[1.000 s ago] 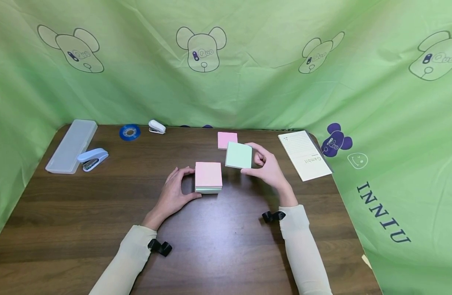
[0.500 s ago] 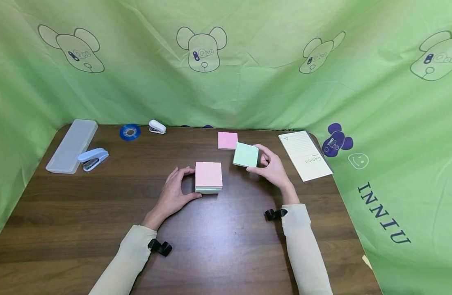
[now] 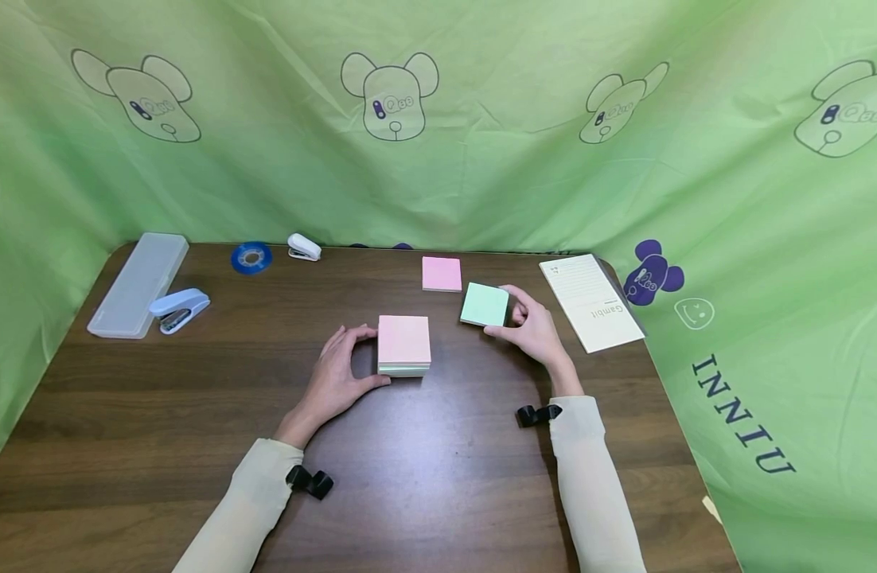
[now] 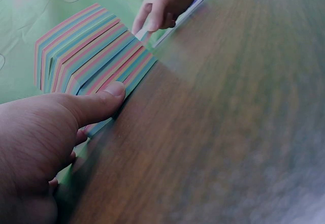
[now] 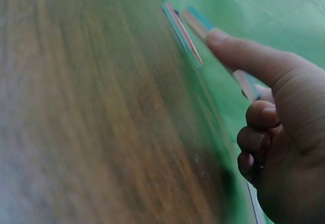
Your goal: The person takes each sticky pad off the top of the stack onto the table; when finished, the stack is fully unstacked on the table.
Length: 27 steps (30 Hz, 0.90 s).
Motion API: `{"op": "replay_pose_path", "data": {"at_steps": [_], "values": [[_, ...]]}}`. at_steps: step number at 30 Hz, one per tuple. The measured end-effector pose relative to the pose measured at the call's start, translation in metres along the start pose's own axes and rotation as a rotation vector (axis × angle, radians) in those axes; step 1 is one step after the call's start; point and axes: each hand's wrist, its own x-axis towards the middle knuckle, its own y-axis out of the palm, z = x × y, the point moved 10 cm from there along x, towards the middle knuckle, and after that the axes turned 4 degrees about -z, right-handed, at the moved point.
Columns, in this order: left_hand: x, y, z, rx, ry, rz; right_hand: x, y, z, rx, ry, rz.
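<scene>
On the table point(image 3: 438, 493), the left hand point(image 3: 333, 376) holds a note stack point(image 3: 404, 341) between thumb and fingers. The right hand point(image 3: 537, 330) pinches a green pad point(image 3: 485, 304) near a pink pad point(image 3: 442, 274).

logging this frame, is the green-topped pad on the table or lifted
Lifted: the right wrist view shows green cloth between the pad and the table.

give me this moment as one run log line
left hand: holds tall paper stack, pink on top | right hand: pinches green-topped pad | pink pad: on table, untouched
</scene>
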Motion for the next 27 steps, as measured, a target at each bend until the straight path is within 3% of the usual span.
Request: {"op": "replay_pose_path", "data": {"at_steps": [9, 13, 17, 27], "values": [[0.000, -0.001, -0.002, 0.005, 0.000, 0.000, 0.014, 0.013, -0.046, -0.253, -0.017, 0.035], [0.000, -0.001, -0.003, 0.011, 0.012, -0.008, 0.009, 0.012, -0.030, -0.348, -0.044, 0.050], [0.000, -0.001, -0.003, 0.012, 0.009, -0.008, 0.006, 0.010, -0.026, -0.340, -0.044, 0.023], [-0.001, 0.000, -0.001, 0.005, 0.012, -0.008, 0.014, 0.014, -0.060, -0.263, -0.061, -0.013]]}}
